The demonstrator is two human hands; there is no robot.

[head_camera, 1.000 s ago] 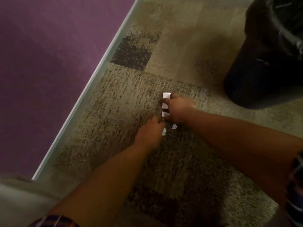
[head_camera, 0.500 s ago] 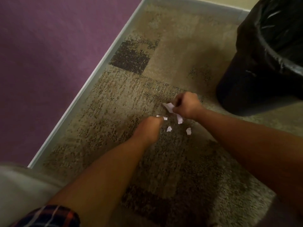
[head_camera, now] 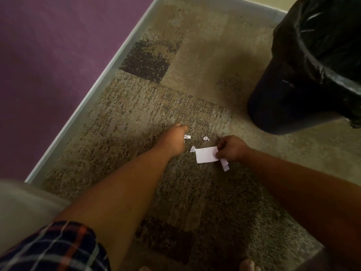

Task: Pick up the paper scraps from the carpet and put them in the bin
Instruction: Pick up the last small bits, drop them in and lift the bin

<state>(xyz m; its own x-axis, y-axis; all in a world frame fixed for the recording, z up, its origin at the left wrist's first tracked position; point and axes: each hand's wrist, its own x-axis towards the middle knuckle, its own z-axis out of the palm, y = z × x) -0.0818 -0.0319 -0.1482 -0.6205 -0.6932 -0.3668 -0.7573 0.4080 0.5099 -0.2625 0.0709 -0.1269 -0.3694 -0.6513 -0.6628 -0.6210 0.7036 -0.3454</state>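
My right hand (head_camera: pixel 231 148) is shut on a white rectangular paper piece (head_camera: pixel 206 154), and a narrow strip (head_camera: pixel 225 166) hangs from under the same fingers. My left hand (head_camera: pixel 173 140) is down on the patterned carpet (head_camera: pixel 136 118), fingers curled at a small scrap (head_camera: pixel 187 136); whether it grips it I cannot tell. Two more small white scraps lie loose on the carpet, one (head_camera: pixel 206 138) between the hands and one (head_camera: pixel 192 149) just left of the held piece. The bin (head_camera: pixel 289 90), lined with a black bag, stands at the upper right.
A purple wall (head_camera: pixel 48 65) with a pale baseboard (head_camera: pixel 101 83) runs diagonally along the carpet's left edge. A beige cushion or seat (head_camera: pixel 21 208) sits at the lower left. My toes (head_camera: pixel 248 266) show at the bottom edge.
My right hand has pulled back toward me with the white piece, now held flat and fully visible. The left hand stays on the carpet by the small scraps. The view has shifted slightly.
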